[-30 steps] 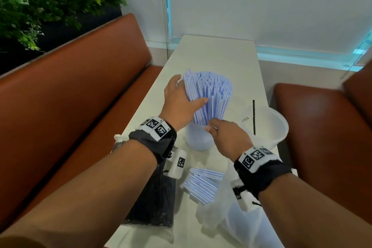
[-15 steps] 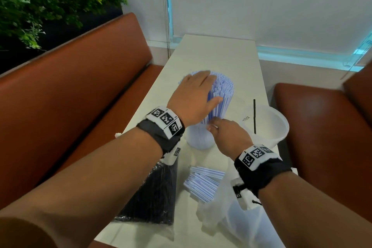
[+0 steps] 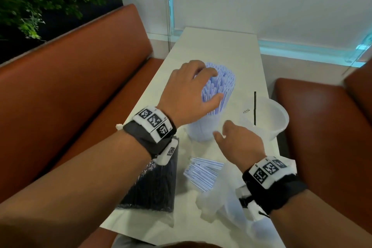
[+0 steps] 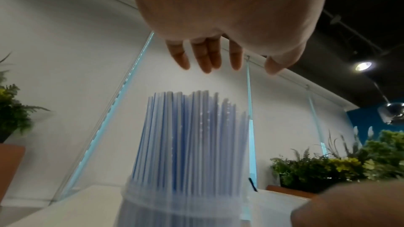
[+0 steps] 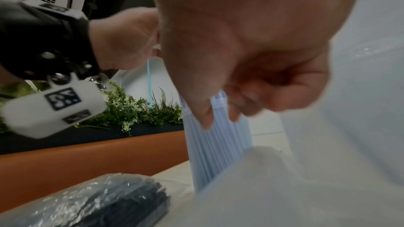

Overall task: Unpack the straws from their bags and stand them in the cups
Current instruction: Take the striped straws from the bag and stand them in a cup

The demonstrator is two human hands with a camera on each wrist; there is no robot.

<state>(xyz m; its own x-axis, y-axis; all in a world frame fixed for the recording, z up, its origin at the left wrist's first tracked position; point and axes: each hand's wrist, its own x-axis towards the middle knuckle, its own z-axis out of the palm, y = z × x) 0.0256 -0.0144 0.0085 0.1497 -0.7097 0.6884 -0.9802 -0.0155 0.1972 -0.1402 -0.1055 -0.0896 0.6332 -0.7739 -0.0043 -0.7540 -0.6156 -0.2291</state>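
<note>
On the white table (image 3: 219,46), a translucent plastic cup (image 3: 199,131) near the centre holds a dense bundle of blue-and-white striped straws (image 3: 223,86). Their long axes run near vertical, with the top ends fanning slightly toward 12 o'clock in the head view. The left wrist view shows the same straws (image 4: 192,135) upright, ends pointing up, packed into the cup (image 4: 181,210).

The left hand (image 3: 187,94) hovers palm-down over the straw tops, fingers spread and relaxed, grasping nothing; from the wrist view its fingertips (image 4: 205,58) hang clear above the straw ends. The right hand (image 3: 239,143) sits at 5 o'clock from the cup, close to its wall. Its fingers are loosely bent and hold nothing, and whether they touch the cup cannot be told.

At 3 o'clock from the filled cup stands a second translucent cup (image 3: 269,119) with a single black straw (image 3: 255,106) upright in it. A loose pile of striped straws (image 3: 203,173) lies flat at 6 o'clock, long axes running roughly 10 to 4. A sealed bag of black straws (image 3: 155,183) lies at 7 o'clock, long axis toward 12. A crumpled clear empty bag (image 3: 225,203) lies under the right wrist.
</note>
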